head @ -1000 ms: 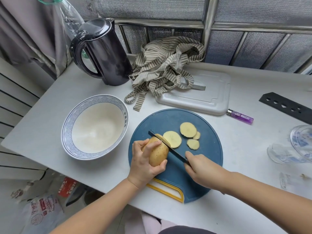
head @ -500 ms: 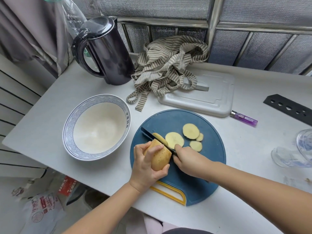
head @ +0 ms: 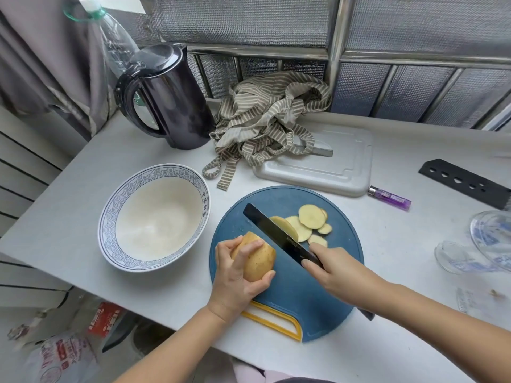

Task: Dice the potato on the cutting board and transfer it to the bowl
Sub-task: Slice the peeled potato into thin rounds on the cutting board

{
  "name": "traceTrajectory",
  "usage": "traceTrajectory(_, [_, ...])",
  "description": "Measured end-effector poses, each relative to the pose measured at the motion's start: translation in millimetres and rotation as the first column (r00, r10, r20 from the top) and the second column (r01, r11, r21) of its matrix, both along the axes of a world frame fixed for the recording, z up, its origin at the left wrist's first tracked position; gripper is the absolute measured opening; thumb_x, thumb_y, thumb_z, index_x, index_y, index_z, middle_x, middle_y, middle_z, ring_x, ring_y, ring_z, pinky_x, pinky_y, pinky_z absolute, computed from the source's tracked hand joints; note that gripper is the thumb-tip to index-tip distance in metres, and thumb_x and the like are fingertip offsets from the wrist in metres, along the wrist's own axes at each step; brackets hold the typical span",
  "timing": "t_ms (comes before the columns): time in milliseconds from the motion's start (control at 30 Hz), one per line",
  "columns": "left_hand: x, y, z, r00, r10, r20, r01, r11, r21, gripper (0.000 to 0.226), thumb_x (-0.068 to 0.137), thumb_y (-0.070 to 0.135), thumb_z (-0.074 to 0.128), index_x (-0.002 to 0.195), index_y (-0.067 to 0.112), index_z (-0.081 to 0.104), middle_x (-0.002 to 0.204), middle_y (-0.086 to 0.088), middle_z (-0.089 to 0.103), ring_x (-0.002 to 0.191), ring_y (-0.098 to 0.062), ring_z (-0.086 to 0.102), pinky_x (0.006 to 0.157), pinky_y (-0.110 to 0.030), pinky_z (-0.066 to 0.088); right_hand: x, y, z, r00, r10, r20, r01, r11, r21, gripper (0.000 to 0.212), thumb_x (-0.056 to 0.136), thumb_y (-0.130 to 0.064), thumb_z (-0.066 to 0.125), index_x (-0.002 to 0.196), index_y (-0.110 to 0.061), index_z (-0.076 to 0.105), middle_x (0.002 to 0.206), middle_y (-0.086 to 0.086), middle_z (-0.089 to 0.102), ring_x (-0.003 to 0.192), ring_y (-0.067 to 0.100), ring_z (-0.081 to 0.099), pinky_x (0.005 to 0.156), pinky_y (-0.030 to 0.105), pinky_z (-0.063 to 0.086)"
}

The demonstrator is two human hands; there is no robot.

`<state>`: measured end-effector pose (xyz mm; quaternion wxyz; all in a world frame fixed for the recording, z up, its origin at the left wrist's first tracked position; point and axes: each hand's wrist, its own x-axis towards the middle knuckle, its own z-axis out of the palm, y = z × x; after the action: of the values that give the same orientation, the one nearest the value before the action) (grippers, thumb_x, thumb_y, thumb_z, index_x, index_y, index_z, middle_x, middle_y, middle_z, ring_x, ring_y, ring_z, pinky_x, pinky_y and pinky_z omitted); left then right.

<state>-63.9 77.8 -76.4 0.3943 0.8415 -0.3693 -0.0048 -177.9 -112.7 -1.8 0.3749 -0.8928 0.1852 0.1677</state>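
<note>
**Potato [head: 258, 259] part-sliced: a roll or a nicked fingertip are looking like the main risks**

The left hand [head: 235, 275] is curling round the uncut part of the potato, fingers over the top and thumb below. It is pinning the potato on the left part of the board [head: 326, 294], at lower centre of the frame. The right hand [head: 337, 272] is wrapping tightly round the handle of the knife [head: 279, 234]. The blade is pointing to the upper left, apart from the cut face, with one slice leaning on its far side. Whether the edge is touching the board I cannot tell. The other slices [head: 311, 217] are lying just beyond.

The potato is resting on rounded skin, so a hard downstroke is risking a roll toward the blade. The fingertips [head: 256, 244] are sitting near the cut face. The leaning slice may be clinging to the blade.

The board's yellow handle is lying close to the near edge of the table [head: 83, 189], so heavy pressing there could be tipping it. The bowl [head: 110, 217] is standing just left of the board, with a bare strip between. A tray [head: 343, 167] and cloth [head: 265, 117] are crowding the board's upper rim. A lighter [head: 390, 198] and glassware [head: 492, 236] are sitting apart on the right.
</note>
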Motion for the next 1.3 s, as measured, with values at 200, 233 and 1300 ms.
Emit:
traceTrajectory(200, [-2, -1, 4, 0.999, 0.004, -0.035, -0.003, 1.0, 0.008, 0.06, 0.071, 0.058, 0.066, 0.125, 0.051, 0.04, 0.118, 0.012, 0.028, 0.118, -0.007, 0.033, 0.1, -0.002, 0.023, -5, 9, 16, 0.999, 0.024, 0.047, -0.025, 1.0, 0.017, 0.025, 0.101, -0.036, 0.041, 0.086, -0.016, 0.045, 0.068, 0.001, 0.05, 0.055, 0.014, 0.039, 0.052, 0.027, 0.031])
traceTrajectory(233, [-2, -1, 5, 0.999, 0.003, -0.047, -0.003, 1.0, 0.012, 0.059, 0.071, 0.059, 0.065, 0.125, 0.053, 0.04, 0.118, 0.013, 0.027, 0.118, -0.007, 0.033, 0.099, -0.002, 0.024, -6, 9, 18, 0.998, 0.028, 0.049, -0.029, 1.0, 0.013, 0.025, 0.101, -0.036, 0.041, 0.085, -0.016, 0.044, 0.068, 0.0, 0.05, 0.055, 0.014, 0.039, 0.051, 0.027, 0.03])
traceTrajectory(1300, [2, -3, 3, 0.999, 0.021, -0.025, -0.022, 0.999, -0.024, 0.059, 0.067, 0.05, 0.068, 0.121, 0.048, 0.044, 0.115, 0.0, 0.037, 0.113, -0.009, 0.038, 0.103, -0.004, 0.022, 9, -29, 1, 0.954, -0.208, -0.216, 0.293, 0.799, 0.526, 0.02, 0.097, -0.025, 0.054, 0.105, -0.018, 0.038, 0.07, 0.007, 0.045, 0.043, 0.018, 0.036, 0.042, 0.026, 0.035])
